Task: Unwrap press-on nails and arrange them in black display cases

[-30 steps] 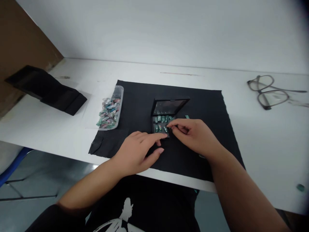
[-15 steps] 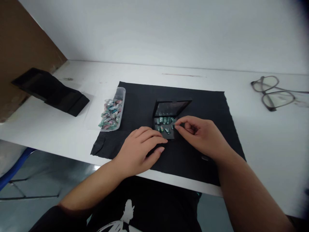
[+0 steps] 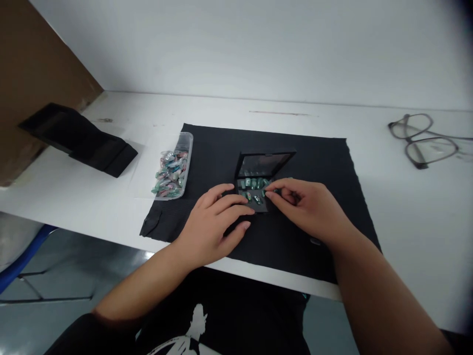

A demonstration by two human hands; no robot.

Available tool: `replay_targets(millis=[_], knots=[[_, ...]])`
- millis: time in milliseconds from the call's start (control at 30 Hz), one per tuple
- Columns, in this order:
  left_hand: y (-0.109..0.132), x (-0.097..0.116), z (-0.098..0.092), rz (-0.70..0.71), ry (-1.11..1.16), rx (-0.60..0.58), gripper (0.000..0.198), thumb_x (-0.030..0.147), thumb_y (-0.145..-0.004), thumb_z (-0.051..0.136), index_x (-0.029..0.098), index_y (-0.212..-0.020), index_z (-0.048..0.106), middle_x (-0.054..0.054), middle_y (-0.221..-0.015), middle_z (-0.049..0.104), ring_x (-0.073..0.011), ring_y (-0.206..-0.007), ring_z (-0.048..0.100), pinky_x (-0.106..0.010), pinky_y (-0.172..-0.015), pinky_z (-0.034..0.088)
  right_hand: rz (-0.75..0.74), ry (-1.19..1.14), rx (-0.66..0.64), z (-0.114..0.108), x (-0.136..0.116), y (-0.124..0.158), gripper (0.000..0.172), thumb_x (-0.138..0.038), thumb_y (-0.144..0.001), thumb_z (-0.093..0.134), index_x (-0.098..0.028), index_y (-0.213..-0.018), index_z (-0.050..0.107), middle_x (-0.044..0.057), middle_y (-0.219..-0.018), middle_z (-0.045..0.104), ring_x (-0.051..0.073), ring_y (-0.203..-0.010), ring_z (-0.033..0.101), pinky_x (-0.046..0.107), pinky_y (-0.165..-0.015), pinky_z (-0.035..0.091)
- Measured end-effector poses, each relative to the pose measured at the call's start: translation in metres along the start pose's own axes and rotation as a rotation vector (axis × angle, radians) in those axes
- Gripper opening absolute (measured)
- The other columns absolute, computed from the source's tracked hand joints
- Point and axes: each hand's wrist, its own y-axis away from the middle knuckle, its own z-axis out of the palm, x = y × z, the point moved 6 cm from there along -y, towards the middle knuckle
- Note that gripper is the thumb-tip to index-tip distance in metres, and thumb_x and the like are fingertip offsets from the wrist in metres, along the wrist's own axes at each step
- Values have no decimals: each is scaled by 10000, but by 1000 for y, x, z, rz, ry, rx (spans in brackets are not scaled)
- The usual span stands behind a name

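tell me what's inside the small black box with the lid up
Small green pieces sit in rows in the back part of the black box. The fingers of the left hand and the right hand cover the front part, so what lies there cannot be seen.

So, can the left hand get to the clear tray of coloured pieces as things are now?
Probably yes. The left hand rests on the black mat at the small case, and the clear tray lies to its left with only bare mat between them.
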Motion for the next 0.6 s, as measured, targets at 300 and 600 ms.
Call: replay_targets(millis=[300,600], knots=[[1,-4,5,-38,-98,-25,339,279,-987,592,218,-1314,660,-68,-1379,683,-323,-1485,406,-535,-1145,458,-75,-29,-62,3,-6,4,217,-442,-894,666,-292,-998,785,-52,-592,449,126,-537,443,285,-544,356],[1,-3,6,-36,-80,-39,346,298,-987,598,209,-1317,646,-62,-1394,667,-319,-1490,391,-536,-1175,437,-56,73,-151,12,-7,2,309,-476,-906,638,-362,-1147,794,-62,-558,451,124,-508,437,282,-524,335]])
